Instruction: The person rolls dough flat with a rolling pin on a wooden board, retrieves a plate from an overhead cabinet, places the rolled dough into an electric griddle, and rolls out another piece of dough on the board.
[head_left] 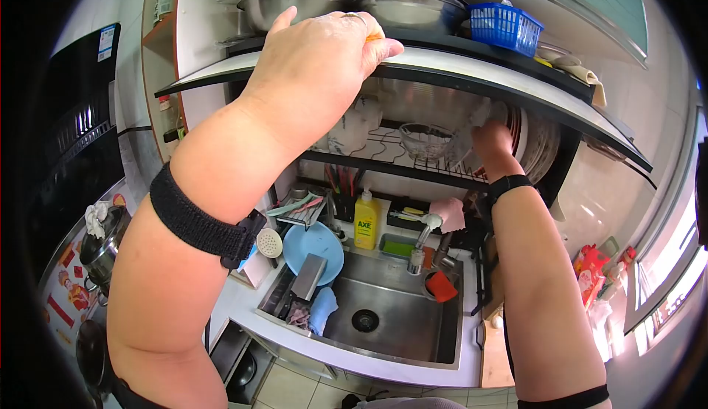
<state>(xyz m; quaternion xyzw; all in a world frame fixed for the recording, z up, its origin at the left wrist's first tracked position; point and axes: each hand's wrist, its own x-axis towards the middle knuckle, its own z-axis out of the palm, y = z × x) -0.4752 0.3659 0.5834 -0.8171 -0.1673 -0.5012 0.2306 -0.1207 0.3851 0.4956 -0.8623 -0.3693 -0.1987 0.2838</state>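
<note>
**Left hand on raised door, right hand among plates**

Head view: the left hand (324, 55) bends its fingers over the edge of the door (479, 70), whose long axis runs left to right. At far right, plates (542, 151) stand on edge beside the right hand (493, 142); its finger state I cannot tell.

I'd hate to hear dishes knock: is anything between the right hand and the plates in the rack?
Nothing visible. The right hand is right beside the plates, below the raised door that the left hand holds. The glass bowl sits off to its left. Its fingertips are hard to make out.
</note>
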